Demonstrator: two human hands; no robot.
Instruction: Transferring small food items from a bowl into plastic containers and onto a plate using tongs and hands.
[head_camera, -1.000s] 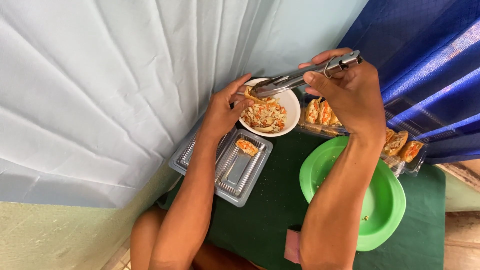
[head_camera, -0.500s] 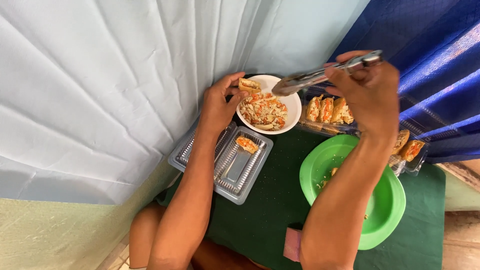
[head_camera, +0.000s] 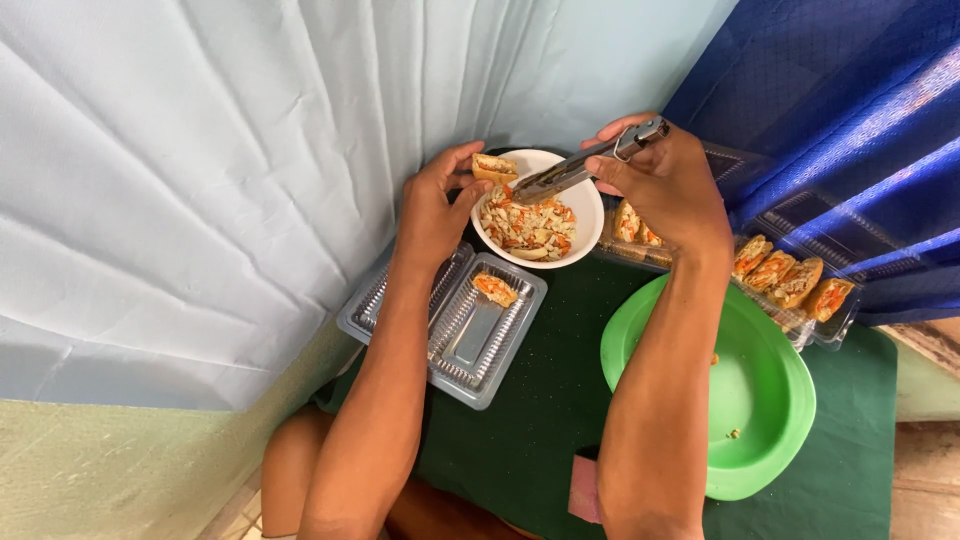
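Tightly, left hand (head_camera: 432, 205) pinches pastry (head_camera: 494, 166) at bowl (head_camera: 590, 215) rim; right hand (head_camera: 665, 185) clamps tongs (head_camera: 585, 168) w/ tips inside.

Pale blue curtain (head_camera: 200, 150), green tablecloth (head_camera: 540, 400), daylight

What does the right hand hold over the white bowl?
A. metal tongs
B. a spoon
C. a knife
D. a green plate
A: the right hand grips metal tongs whose tips reach over the white bowl of shredded filling.
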